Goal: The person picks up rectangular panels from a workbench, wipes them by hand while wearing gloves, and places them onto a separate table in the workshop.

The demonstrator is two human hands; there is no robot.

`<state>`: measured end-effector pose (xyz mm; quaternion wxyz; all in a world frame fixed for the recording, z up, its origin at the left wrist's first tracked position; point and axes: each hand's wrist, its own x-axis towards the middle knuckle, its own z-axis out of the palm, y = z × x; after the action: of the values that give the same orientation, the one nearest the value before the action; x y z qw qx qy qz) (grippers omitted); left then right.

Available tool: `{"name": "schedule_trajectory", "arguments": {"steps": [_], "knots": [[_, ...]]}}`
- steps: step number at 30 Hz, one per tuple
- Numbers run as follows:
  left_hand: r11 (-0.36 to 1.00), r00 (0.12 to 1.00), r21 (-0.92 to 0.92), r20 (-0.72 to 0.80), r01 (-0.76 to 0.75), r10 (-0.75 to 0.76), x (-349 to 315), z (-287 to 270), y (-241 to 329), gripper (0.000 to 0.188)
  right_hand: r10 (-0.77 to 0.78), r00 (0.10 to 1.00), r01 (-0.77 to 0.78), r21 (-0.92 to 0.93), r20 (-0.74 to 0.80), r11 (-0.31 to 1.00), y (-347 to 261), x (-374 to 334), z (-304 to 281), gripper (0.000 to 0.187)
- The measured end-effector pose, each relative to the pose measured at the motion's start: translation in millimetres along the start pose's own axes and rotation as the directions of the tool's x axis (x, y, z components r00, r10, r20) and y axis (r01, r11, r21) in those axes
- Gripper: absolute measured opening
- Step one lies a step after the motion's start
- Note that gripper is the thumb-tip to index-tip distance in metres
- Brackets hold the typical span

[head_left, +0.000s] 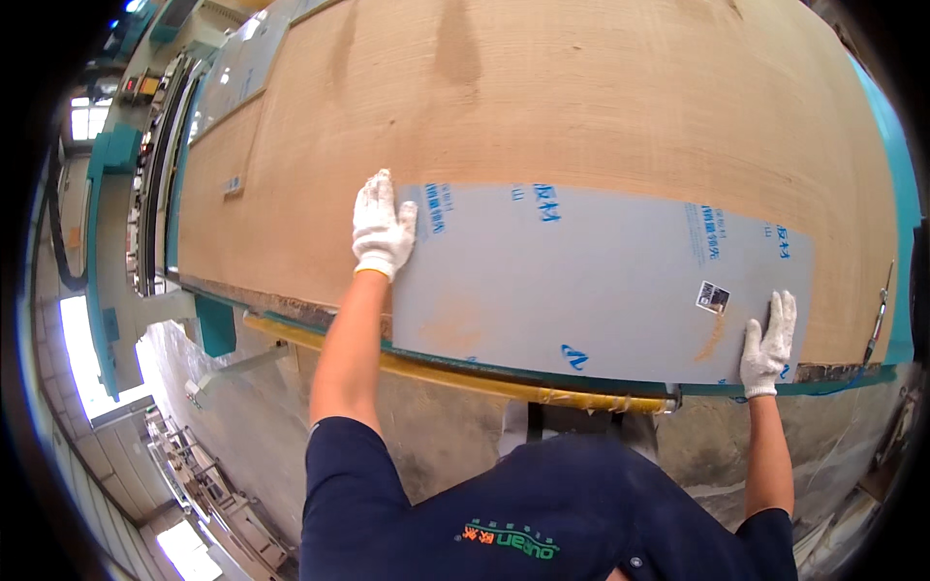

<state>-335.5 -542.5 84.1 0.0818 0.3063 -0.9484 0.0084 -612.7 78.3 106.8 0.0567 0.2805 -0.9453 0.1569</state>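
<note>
Here, seen from a head camera looking down, a person in a dark blue shirt is leaning over a large wooden board (581,107) that is covering a teal-edged work table (896,165). A flat grey sheet (581,290), wrapped in a pale film with blue printing and a small square label, is lying on the near part of the board, its front edge running along the table's near rim above a yellow rail (465,376). The left hand (383,228), in a white cotton glove, is resting flat on the sheet's far left corner, fingers held together and pointing away, pressing down rather than gripping. The right hand (768,347), also gloved in white, is lying on the sheet's near right end just beside its short edge, fingers together and flat; whether the thumb is hooking under the edge cannot be told. The sheet is looking thin, stiff and wide, so it is probably fairly light but awkward, likely to flex if lifted from one end, and its film is probably slippery under cotton gloves. The two short ends, well apart, seem the best places to take hold. Factory floor and machinery are showing at the left.
</note>
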Motion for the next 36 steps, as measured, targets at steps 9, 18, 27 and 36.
{"name": "schedule_trajectory", "arguments": {"steps": [9, 18, 27, 36], "knots": [[0.935, 0.952, -0.204, 0.167, 0.289, -0.258, -132, -66, 33, 0.079, 0.664, 0.743, -0.667, -0.19, -0.086, 0.721, 88, -70, 1, 0.068], [0.411, 0.686, -0.552, 0.629, 0.726, -0.366, -135, -76, 27, 0.072, 0.815, 0.453, -0.826, 0.514, 0.36, 0.231, 104, -47, -51, 0.053], [-0.483, 0.97, -0.864, 0.219, 0.142, -0.105, -68, -132, -37, 0.062, 0.336, 0.926, -0.257, 0.94, 0.173, 0.223, 93, 49, -170, 0.051], [-0.195, 0.9, -0.968, 0.223, 0.158, -0.375, 113, -54, -30, 0.064, 0.481, 0.872, -0.175, 0.976, 0.094, 0.126, 83, 250, -86, 0.065]]}}
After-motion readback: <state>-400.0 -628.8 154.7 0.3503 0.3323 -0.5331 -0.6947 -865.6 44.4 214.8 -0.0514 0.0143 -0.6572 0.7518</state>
